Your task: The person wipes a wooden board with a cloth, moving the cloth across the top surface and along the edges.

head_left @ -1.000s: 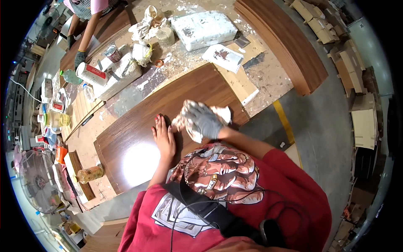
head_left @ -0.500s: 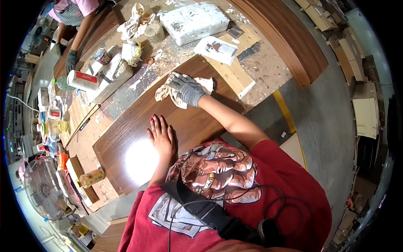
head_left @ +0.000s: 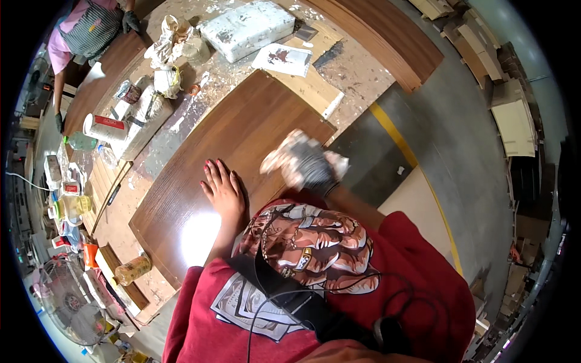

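A brown wood-grain board lies at a slant on the workbench before me. My left hand, bare with red nails, rests flat on the board, its fingers slightly spread. A grey glove covers my right hand, which grips a pale stained cloth at the board's near right edge. Motion blurs that hand and the cloth, so single fingers do not show.
Behind the board stand a paint-spattered white block, a stained white sheet and a white can. A jar and a fan are at left. A gloved co-worker stands far left. Brown panels lie far right.
My right hand has drawn the cloth from the board's far part toward me, to its near right edge. My left hand stays flat on the board. The co-worker's arms have moved apart.
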The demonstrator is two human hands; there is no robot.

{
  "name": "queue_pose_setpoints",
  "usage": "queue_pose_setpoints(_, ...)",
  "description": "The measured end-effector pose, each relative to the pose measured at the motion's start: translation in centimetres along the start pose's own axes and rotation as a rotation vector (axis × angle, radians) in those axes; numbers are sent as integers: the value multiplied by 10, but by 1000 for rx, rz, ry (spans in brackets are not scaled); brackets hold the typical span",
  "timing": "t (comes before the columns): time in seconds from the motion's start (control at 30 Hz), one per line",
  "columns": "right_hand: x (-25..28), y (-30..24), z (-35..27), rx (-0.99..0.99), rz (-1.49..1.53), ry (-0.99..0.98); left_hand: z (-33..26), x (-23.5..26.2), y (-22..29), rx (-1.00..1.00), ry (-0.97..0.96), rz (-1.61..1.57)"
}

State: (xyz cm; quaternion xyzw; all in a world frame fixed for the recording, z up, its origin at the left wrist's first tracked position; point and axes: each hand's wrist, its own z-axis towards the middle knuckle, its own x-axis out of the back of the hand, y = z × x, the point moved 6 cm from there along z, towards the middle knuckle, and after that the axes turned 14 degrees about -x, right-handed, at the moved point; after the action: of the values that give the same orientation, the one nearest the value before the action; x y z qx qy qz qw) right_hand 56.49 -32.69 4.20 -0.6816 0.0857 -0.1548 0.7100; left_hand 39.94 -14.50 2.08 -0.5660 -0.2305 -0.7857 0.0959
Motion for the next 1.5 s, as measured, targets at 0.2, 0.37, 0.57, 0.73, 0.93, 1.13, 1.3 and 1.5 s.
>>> queue_pose_setpoints(0.2,174,-25,-48,-162,-1729,660,-9,-7,-23,-87,-16,-88)
queue_pose_setpoints(0.37,136,12,-57,-351,-2277,524,-32,13,-81,-46,49,-480)
queue_pose_setpoints(0.57,-56,19,18,-117,-1279,292,-69,28,-160,153,144,-375)
queue_pose_setpoints(0.73,-83,20,60,20,-977,46,-110,57,-215,329,279,-386)
queue_pose_setpoints(0.93,16,-6,137,-7,-618,-131,-180,77,-257,588,316,-206)
queue_pose_setpoints(1.13,-17,25,221,-340,550,-472,-210,73,-252,686,301,-9)
queue_pose_setpoints(1.3,-182,58,248,-412,774,-589,-209,80,-240,721,262,101)
queue_pose_setpoints(1.5,-211,112,271,201,-395,-328,-181,97,-237,651,238,64)
